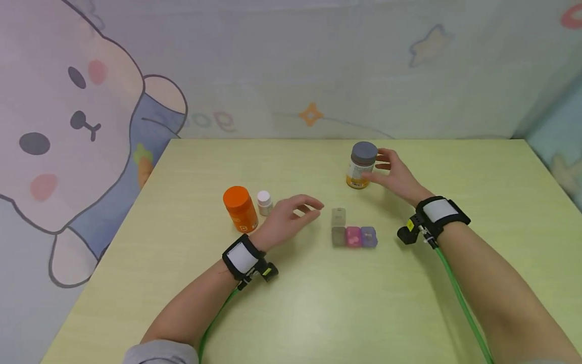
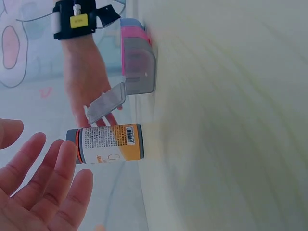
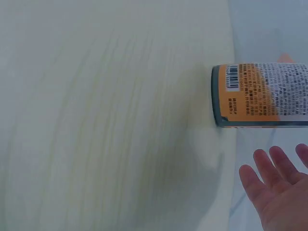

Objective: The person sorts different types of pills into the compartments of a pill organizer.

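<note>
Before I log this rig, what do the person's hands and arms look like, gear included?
Left hand and right hand: no gloves. Each wrist: black strap, white panel, small black camera with yellow label, green cable. Grey sleeve on the left arm, ending below the elbow.

The bare left hand (image 1: 281,222) has its fingers (image 2: 61,166) relaxed and slightly spread, with a gap between them and the thumb on their near side. Behind those fingers come the left wrist, in a black strap with a white patch (image 1: 242,257), the bare left forearm (image 1: 195,303) and a grey cloth sleeve (image 1: 163,352). The bare right hand (image 1: 403,178) reaches farther forward, right of the left fingers, its fingers gently bent and thumb apart. Behind them, the similarly strapped right forearm (image 1: 495,283) slants back.
</note>
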A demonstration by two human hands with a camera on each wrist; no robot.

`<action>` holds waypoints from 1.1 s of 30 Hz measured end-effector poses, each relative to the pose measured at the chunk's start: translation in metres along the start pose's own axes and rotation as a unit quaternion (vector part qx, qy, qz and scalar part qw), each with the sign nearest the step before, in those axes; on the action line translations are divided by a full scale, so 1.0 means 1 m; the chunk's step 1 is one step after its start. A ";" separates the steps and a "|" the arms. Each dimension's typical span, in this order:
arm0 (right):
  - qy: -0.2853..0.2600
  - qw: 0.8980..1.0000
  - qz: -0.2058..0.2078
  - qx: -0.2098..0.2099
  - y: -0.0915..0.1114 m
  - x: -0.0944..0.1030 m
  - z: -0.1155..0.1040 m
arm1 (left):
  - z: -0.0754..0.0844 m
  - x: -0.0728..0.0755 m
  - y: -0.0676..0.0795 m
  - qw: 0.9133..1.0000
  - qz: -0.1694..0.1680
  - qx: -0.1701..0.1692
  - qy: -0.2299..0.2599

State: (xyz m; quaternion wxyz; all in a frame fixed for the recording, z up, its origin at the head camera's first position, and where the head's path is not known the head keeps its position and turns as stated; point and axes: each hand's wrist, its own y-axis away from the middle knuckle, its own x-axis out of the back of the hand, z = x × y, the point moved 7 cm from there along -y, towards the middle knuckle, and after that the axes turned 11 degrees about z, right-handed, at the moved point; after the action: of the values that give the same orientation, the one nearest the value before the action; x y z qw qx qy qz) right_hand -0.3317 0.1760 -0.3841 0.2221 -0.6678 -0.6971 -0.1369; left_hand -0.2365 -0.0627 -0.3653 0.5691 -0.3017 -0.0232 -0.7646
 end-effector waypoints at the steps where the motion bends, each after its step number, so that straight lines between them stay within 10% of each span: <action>1: -0.012 1.000 -0.001 -0.002 -0.003 -0.003 0.001 | 0.001 -0.001 0.000 1.000 -0.002 -0.001 0.004; 16: 0.037 0.998 0.036 0.038 -0.016 -0.013 -0.006 | 0.004 -0.007 0.002 1.000 -0.021 0.000 0.013; 33: 0.050 0.997 -0.033 0.050 0.057 0.037 0.012 | 0.009 -0.020 0.009 0.998 -0.061 -0.008 0.029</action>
State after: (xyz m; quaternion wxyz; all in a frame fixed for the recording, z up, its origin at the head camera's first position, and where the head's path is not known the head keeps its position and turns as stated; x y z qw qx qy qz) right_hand -0.2768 0.2178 -0.3824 0.2854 -0.6245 -0.7129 -0.1427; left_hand -0.2209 -0.0456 -0.3701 0.5197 -0.2820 -0.0184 -0.8063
